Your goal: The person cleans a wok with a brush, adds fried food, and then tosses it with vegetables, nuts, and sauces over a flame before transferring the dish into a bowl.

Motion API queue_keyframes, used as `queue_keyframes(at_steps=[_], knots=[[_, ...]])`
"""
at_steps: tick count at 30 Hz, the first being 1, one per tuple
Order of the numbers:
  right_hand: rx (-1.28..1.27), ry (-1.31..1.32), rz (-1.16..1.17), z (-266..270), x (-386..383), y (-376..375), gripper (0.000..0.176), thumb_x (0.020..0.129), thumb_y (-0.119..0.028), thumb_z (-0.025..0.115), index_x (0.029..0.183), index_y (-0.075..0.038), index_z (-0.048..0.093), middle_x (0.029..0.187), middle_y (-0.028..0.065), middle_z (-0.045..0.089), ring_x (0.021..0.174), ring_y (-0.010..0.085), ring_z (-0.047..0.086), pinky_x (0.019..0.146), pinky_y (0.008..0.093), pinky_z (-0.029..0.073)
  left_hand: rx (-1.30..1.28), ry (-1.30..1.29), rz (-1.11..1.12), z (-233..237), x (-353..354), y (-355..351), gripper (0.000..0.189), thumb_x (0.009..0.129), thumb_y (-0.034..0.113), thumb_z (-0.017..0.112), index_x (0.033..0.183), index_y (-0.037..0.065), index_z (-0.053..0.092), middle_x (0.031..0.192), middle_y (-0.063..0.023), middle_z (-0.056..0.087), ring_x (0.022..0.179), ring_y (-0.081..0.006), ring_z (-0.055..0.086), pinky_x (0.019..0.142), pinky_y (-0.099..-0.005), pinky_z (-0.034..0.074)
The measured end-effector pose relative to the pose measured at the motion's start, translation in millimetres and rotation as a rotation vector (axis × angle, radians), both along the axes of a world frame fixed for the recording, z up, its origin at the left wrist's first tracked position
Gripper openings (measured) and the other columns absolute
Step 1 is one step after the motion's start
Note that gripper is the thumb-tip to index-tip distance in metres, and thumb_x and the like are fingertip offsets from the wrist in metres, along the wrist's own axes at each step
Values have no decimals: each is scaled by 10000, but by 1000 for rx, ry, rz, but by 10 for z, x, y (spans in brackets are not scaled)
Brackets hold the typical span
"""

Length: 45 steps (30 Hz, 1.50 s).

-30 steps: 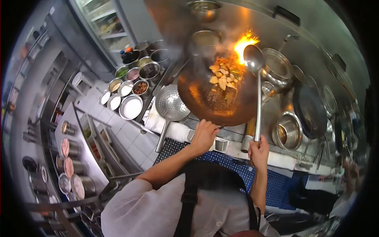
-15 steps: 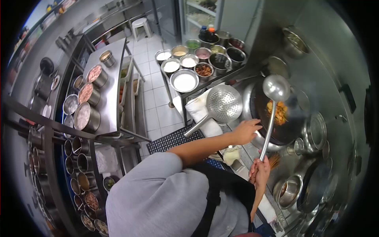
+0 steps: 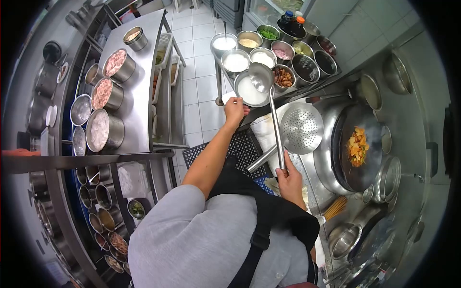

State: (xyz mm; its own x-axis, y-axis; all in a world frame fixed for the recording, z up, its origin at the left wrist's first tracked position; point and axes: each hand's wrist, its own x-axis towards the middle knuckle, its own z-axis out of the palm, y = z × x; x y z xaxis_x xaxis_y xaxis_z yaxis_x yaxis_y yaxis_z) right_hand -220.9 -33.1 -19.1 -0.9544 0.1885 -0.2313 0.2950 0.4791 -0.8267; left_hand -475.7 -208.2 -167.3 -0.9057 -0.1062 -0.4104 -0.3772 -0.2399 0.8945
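My right hand (image 3: 289,181) is wrapped round the handle of a long metal ladle (image 3: 260,78). The ladle's bowl hangs over a pot of white contents (image 3: 250,92) at the front of the ingredient pots. Beside that pot's left rim is my left hand (image 3: 235,109), its fingers curled; whether it touches the rim or holds anything is too small to tell. A perforated strainer (image 3: 301,128) rests to the right of the ladle handle. Further right, a dark wok (image 3: 367,175) holds orange and yellow food (image 3: 357,147).
More pots, such as one of green pieces (image 3: 268,32), crowd the stand behind the ladle. A steel table (image 3: 140,91) with pots of meat is at the left. A bamboo brush (image 3: 334,208) lies below the wok. A person's arm (image 3: 21,152) shows at the far left edge.
The ladle has moved left from over the wok to over the white pot. My left hand has gone from the wok's edge to beside that pot. The view has turned left.
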Motion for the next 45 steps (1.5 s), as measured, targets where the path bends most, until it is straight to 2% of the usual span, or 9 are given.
queue_keyframes(at_steps=[4,7,10,13,19,25,31,41,45], knots=[[107,-17,37,4,-26,-76,648,902,-52,626,1509,-93,405,810,172,665,651,229,633,664,328,507,99,21,5,-53,-88,59,191,1030,119,472,889,-8,456,746,-194,663,605,-246,710,479,-294,581],[54,-29,16,-77,97,-91,628,907,-22,600,1505,-96,423,827,93,645,698,93,549,682,251,475,161,39,15,-33,-61,58,194,1031,101,458,869,-3,439,745,-206,661,618,-254,717,490,-299,591],[13,-89,4,53,179,-125,629,909,-27,601,1507,-101,421,845,101,659,704,97,566,686,267,489,199,36,13,-15,-42,61,190,1030,94,452,867,-4,444,748,-205,662,633,-263,722,502,-304,597],[3,-116,48,116,166,-5,635,907,-36,621,1505,-86,411,871,193,668,699,228,658,681,323,521,188,4,-9,27,-41,42,188,1028,90,446,868,-8,454,753,-203,663,645,-275,725,513,-312,602],[139,16,82,-88,25,-58,635,909,-30,621,1505,-85,409,919,173,643,747,268,646,729,361,519,178,1,-28,35,-40,36,174,1023,99,449,894,-17,454,788,-222,663,670,-295,723,550,-337,615],[63,11,53,-116,122,-60,653,904,-36,626,1514,-94,402,757,119,605,630,166,566,640,301,486,219,29,-23,-4,-36,46,167,1025,95,443,907,-24,447,805,-240,660,694,-323,725,580,-361,629],[-224,-207,-59,-75,288,-36,632,930,-57,618,1521,-97,397,637,-7,522,517,73,474,507,234,404,234,23,-5,9,-28,55,175,1027,94,444,905,-32,450,817,-251,659,712,-338,728,601,-374,638],[-948,-282,-106,87,-1,134,566,1004,-69,489,1541,-76,313,826,89,573,510,130,514,391,280,434,243,38,-35,-53,-16,56,183,1033,109,444,976,-65,459,882,-289,666,751,-353,729,620,-385,639],[-1137,-283,-184,350,-96,171,559,994,-97,497,1521,-37,321,850,106,579,512,132,497,365,274,411,299,-9,-31,-153,18,30,290,1042,181,427,1126,-94,468,950,-319,665,782,-371,725,635,-387,635]])
